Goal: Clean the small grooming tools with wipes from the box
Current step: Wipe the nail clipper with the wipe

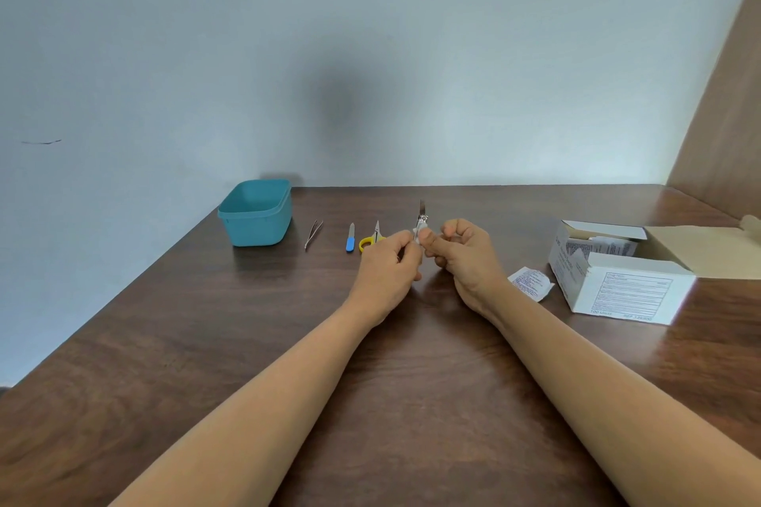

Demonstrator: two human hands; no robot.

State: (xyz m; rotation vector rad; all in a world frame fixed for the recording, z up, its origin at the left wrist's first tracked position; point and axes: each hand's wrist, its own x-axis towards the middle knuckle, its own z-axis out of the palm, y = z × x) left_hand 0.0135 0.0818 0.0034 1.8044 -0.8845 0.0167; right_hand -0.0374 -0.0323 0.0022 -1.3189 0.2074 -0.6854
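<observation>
My left hand pinches the lower end of a metal nail clipper, whose lever points upward. My right hand presses a small white wipe against the clipper with thumb and fingers. On the table behind lie tweezers, a blue-handled nail file and small yellow-handled scissors. The open white box of wipes stands at the right, packets showing inside.
A teal plastic tub sits at the table's far left corner, near the wall. A torn wipe wrapper lies between my right wrist and the box. The brown wooden table ends at the left edge and back wall.
</observation>
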